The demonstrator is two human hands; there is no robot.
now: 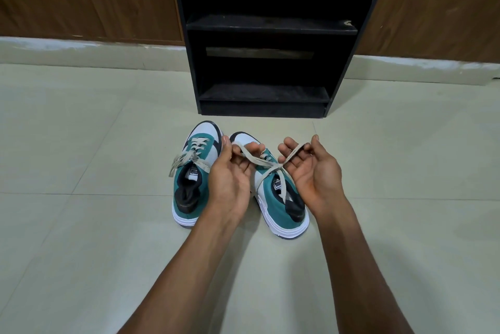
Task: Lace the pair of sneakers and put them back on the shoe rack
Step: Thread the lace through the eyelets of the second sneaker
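Observation:
Two teal, white and navy sneakers stand side by side on the floor, toes toward the rack. The left sneaker [189,187] has its beige lace tied in a bow lying over its left side. Over the right sneaker [278,206], the beige lace [266,164] is crossed above the tongue. My left hand [232,171] pinches one lace end between thumb and fingers. My right hand [311,168] pinches the other end, palm up. The hands hide most of the right sneaker's eyelets.
A black shoe rack [267,27] stands open just beyond the sneakers, with bare shelves at two heights. Brown wooden panels flank it along a pale skirting. Pale floor tiles [81,225] surround the shoes.

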